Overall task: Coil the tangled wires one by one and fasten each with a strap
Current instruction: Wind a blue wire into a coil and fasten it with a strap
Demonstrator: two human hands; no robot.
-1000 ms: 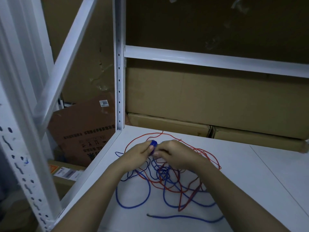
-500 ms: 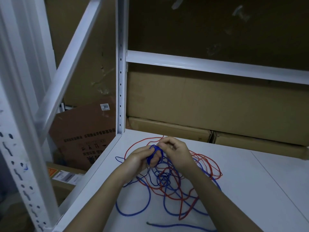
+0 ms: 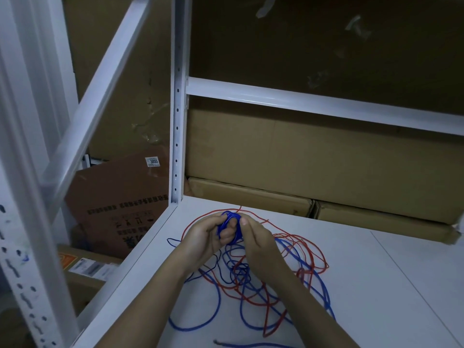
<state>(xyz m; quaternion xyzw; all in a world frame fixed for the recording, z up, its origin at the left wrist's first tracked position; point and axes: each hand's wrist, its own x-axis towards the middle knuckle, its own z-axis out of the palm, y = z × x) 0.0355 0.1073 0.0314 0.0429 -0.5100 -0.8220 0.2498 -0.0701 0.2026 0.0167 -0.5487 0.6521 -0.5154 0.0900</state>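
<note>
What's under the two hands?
Loose blue wire and red wire lie tangled on the white shelf. Under the forearms, it's hidden.

Single head-worn view, wide-angle, which looked forward and down from close above both hands; the left hand [image 3: 206, 237] and right hand [image 3: 258, 243] met just below frame centre, shelf [image 3: 376, 285] beneath them.

The blue coil [image 3: 229, 226] on the left hand [image 3: 204, 238] has grown from a small knot at the fingertips into several loops around the fingers. The right hand [image 3: 256, 243] has turned from lying flat over the tangled wires [image 3: 251, 277] to upright beside the coil, and both hands sit slightly higher above the tangle.
</note>
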